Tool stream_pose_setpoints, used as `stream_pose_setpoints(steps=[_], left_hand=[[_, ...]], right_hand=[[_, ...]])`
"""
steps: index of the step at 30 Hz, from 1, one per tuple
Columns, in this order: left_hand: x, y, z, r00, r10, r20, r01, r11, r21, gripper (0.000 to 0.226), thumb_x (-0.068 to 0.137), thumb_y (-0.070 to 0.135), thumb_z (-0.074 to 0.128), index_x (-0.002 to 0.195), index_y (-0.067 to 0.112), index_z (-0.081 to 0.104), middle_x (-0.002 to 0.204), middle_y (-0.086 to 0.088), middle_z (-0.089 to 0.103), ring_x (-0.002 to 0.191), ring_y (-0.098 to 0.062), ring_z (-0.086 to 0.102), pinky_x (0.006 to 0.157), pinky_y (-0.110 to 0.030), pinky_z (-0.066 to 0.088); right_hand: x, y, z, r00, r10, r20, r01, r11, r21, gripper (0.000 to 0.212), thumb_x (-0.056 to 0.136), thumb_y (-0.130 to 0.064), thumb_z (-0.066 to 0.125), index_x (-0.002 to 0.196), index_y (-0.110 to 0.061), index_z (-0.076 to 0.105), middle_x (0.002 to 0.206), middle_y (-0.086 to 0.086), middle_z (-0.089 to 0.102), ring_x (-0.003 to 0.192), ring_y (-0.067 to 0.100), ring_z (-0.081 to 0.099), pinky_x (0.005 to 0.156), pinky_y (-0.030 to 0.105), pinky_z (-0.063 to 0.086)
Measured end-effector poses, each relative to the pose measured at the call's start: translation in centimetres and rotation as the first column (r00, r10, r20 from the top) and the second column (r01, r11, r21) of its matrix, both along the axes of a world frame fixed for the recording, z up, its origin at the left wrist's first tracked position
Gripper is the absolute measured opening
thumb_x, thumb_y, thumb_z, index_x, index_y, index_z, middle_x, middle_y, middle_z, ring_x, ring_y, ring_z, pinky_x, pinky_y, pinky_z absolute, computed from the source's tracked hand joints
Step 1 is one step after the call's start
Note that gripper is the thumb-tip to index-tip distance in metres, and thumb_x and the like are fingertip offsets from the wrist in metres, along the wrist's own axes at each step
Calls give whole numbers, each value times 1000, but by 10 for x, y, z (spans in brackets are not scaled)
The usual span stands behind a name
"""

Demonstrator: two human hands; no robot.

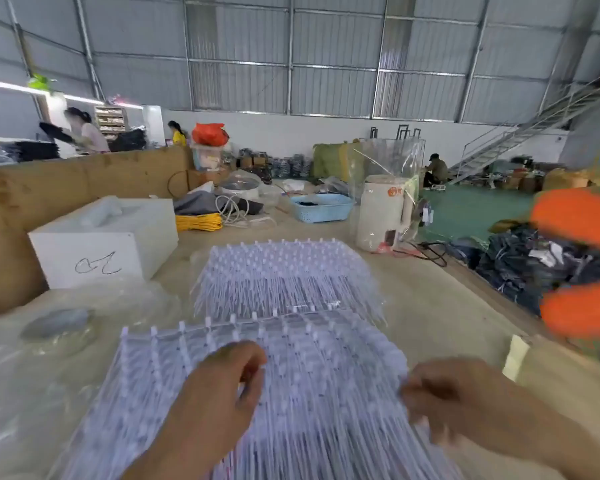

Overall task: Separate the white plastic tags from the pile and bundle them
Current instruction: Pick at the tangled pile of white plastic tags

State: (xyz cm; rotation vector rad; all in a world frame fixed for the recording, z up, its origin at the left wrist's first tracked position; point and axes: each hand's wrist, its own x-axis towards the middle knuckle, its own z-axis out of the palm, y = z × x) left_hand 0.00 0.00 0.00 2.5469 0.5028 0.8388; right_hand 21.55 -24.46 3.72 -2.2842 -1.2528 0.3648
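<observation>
Two spreads of white plastic tags lie on the table. The near pile (326,368) fans out in front of me, heads pointing away. A second pile (284,278) sits just beyond it. My left hand (222,386) rests on top of the near pile with its fingers curled down into the tags. At that pile's right edge my right hand (444,396) has curled fingers touching the tags. The image is blurred, so whether either hand actually pinches tags cannot be made out.
A white box (97,244) with a scribble stands at the left, against a brown cardboard wall (32,202). Clear plastic bags (32,358) cover the left tabletop. A blue basket (321,207) and a white appliance (383,213) stand behind. Blurred orange shapes (579,265) fill the right edge.
</observation>
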Motion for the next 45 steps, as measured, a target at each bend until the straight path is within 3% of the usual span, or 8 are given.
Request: stream_pose_setpoints(steps=[10, 15, 22, 27, 31, 37, 39, 45], left_hand=[[46, 40, 18, 795, 192, -575, -76, 973, 220, 50, 96, 53, 38, 117, 14, 60, 119, -8, 63, 110, -24, 58, 94, -33, 44], [34, 40, 21, 944, 142, -298, -130, 990, 58, 37, 91, 24, 61, 59, 7, 58, 66, -15, 56, 73, -29, 62, 77, -36, 50], [21, 20, 74, 903, -40, 427, -32, 987, 160, 19, 84, -4, 64, 66, -10, 65, 69, -14, 52, 73, -23, 47, 67, -24, 28], [0, 3, 84, 851, -219, 477, 6, 913, 408, 6, 77, -5, 71, 72, -2, 69, 73, -11, 51, 70, -21, 48, 60, -19, 29], [-14, 7, 73, 917, -144, 373, -90, 834, 544, 18, 69, -4, 79, 61, 0, 64, 65, -10, 54, 67, -17, 46, 62, -21, 29], [-15, 3, 57, 979, 61, -195, 113, 631, 767, 8, 83, 4, 67, 82, 12, 68, 67, 5, 38, 94, -19, 53, 77, -25, 36], [-17, -1, 55, 883, 162, -441, 148, 795, 588, 20, 98, 33, 49, 97, 22, 65, 78, 7, 39, 104, -18, 51, 85, -31, 35], [35, -24, 65, 987, 86, -134, 1, 841, 541, 46, 98, 53, 29, 125, 25, 54, 124, 1, 57, 120, -21, 45, 98, -40, 28]], right_hand=[[-29, 85, -15, 872, -453, 183, 444, 891, 91, 47, 93, -41, 54, 58, -12, 41, 63, 5, 50, 72, 24, 54, 63, 26, 38], [-38, 101, -17, 798, -496, 341, 503, 861, 77, 16, 91, -5, 47, 103, -3, 58, 104, 11, 62, 102, 26, 60, 74, 26, 44], [-25, 103, -13, 762, -626, 169, 536, 755, 379, 25, 90, -4, 40, 66, -9, 45, 71, 6, 48, 68, 22, 48, 60, 26, 35], [-19, 97, 15, 645, 88, -759, 659, 440, 611, 23, 100, -23, 36, 101, -10, 55, 93, 14, 63, 81, 28, 62, 73, 35, 48], [-7, 79, 29, 494, 512, -703, 635, 340, 694, 37, 94, -29, 38, 121, -9, 53, 113, 27, 64, 90, 35, 67, 83, 41, 53], [-15, 77, 26, 586, 282, -760, 589, 495, 638, 43, 97, -40, 46, 102, 1, 57, 79, 19, 72, 56, 21, 66, 51, 25, 56], [-19, 79, 19, 603, 193, -774, 615, 506, 605, 22, 94, -16, 55, 94, 6, 58, 64, 15, 68, 47, 17, 63, 44, 22, 52], [-32, 85, -11, 601, 187, -777, 607, 526, 596, 10, 87, 0, 59, 81, 7, 62, 62, 14, 67, 54, 23, 67, 49, 24, 54]])
